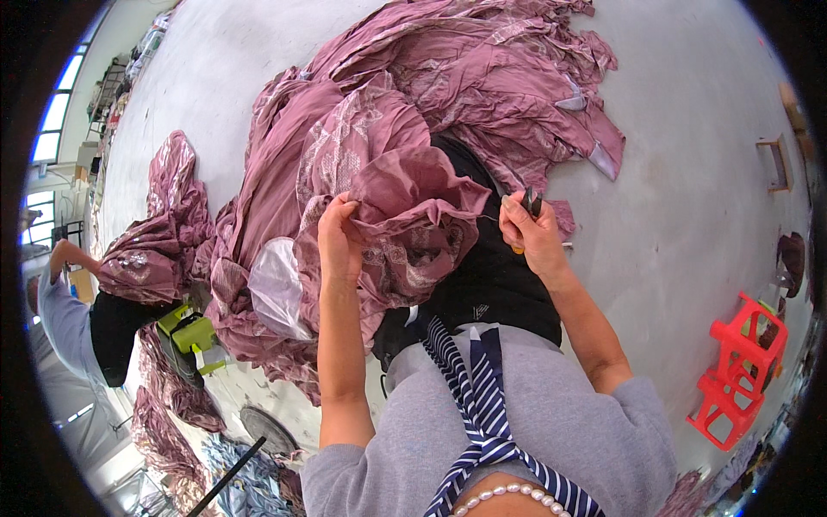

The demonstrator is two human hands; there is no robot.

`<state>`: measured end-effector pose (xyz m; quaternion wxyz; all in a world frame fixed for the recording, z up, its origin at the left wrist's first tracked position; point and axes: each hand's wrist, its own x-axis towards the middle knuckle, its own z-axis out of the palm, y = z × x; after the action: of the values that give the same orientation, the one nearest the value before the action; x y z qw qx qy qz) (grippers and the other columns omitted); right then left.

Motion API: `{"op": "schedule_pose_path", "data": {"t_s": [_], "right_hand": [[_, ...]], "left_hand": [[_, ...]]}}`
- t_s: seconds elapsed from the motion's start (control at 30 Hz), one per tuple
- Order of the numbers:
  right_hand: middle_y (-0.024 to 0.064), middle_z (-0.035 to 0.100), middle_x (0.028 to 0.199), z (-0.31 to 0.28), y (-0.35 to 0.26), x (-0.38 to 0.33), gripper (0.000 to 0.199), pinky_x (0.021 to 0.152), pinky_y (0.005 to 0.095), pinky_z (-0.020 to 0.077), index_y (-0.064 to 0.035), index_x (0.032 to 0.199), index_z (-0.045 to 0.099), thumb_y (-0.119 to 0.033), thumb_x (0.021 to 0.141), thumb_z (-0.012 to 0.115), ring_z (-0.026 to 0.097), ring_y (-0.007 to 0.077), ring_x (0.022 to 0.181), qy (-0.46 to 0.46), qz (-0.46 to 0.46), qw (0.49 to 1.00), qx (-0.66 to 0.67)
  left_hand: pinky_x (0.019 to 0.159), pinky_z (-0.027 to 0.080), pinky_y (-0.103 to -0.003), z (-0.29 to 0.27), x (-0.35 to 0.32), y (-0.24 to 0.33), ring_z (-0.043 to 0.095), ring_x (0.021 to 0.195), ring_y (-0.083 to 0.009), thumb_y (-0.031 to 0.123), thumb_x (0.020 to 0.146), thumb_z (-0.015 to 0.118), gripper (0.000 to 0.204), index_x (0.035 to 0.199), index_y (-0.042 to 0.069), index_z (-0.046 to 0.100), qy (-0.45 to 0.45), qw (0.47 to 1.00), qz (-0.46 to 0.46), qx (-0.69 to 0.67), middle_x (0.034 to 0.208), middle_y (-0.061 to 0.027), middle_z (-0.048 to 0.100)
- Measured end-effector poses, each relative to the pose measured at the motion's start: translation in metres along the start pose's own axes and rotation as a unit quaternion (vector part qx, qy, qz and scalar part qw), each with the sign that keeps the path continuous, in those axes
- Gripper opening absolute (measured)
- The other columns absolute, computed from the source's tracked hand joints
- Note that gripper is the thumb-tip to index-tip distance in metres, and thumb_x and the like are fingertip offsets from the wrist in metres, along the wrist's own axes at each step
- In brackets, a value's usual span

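Observation:
My left hand [341,234] is closed on the gathered edge of a mauve patterned cloth [405,185], pinching it between thumb and fingers. The cloth bunches over my lap, and its folded opening faces up. In my right hand [532,234] is a pair of small thread snips [533,202], black with a bit of orange showing below the fist. Its blades are mostly hidden by my fingers. That hand is just right of the cloth's edge, with what looks like a fine thread between them.
More mauve cloth [482,77] spreads over the pale floor [672,172] ahead. At the left another person [69,319] handles similar cloth beside a green stool [191,334]. Red plastic stools [732,379] stand at the right, with a small wooden frame [775,165] farther off.

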<state>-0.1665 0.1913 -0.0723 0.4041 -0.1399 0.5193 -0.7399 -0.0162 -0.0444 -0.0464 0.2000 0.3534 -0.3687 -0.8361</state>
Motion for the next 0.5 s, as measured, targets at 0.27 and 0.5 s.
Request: {"op": "schedule_pose_path", "data": {"t_s": [0.27, 0.5], "right_hand": [[-0.0051, 0.042, 0.054, 0.003, -0.01, 0.006, 0.028, 0.04, 0.0196, 0.0233, -0.0096, 0.074, 0.053, -0.027, 0.096, 0.053, 0.034, 0.0022, 0.044, 0.005, -0.029, 1.0, 0.004], [-0.0051, 0.045, 0.057, 0.003, -0.005, 0.011, 0.027, 0.047, 0.0193, 0.0287, -0.0052, 0.074, 0.056, -0.024, 0.094, 0.058, 0.039, 0.0024, 0.05, 0.024, -0.019, 0.993, -0.111]], "left_hand": [[0.051, 0.044, -0.022, -0.016, 0.008, -0.014, 0.058, 0.059, -0.0082, 0.005, 0.085, 0.047, 0.015, 0.092, 0.006, 0.06, 0.067, 0.992, 0.057, 0.088, 0.079, 0.0002, 0.063], [0.046, 0.041, -0.022, -0.022, 0.009, -0.015, 0.056, 0.056, -0.0087, 0.006, 0.085, 0.047, 0.015, 0.093, 0.006, 0.06, 0.076, 0.991, 0.061, 0.086, 0.076, 0.0014, 0.062]]}}
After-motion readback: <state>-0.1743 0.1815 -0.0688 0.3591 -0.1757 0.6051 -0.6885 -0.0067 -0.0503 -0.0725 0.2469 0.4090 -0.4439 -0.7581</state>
